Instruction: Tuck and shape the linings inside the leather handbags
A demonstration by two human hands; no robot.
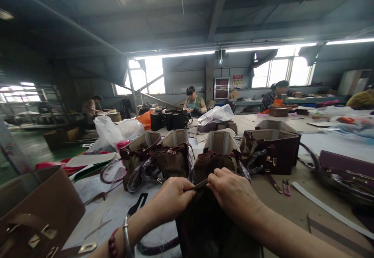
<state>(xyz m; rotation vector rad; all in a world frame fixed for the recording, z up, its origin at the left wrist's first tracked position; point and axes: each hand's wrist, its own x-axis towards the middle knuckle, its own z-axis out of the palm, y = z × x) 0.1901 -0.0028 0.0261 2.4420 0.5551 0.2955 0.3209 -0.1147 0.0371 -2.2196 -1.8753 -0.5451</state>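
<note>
A dark brown handbag (216,227) stands right in front of me, its lower part in deep shade. My left hand (173,195) pinches the bag's upper edge between thumb and fingers. On the same edge, a short way to the right, the fingers of my right hand (230,192) are closed too. A narrow dark strip of that edge runs taut between the two hands. Just beyond them are boxy handbags with brown cloth fronts and pale linings: one behind my hands (214,160), another to its left (173,157). A wider maroon handbag (280,153) stands to the right.
A brown handbag (37,207) with metal fittings fills the near left. Small pink-handled snips (286,188) and a curved white strip (330,207) lie right of my arm. Clear plastic bags (216,116) sit farther back. Several people work at tables beyond.
</note>
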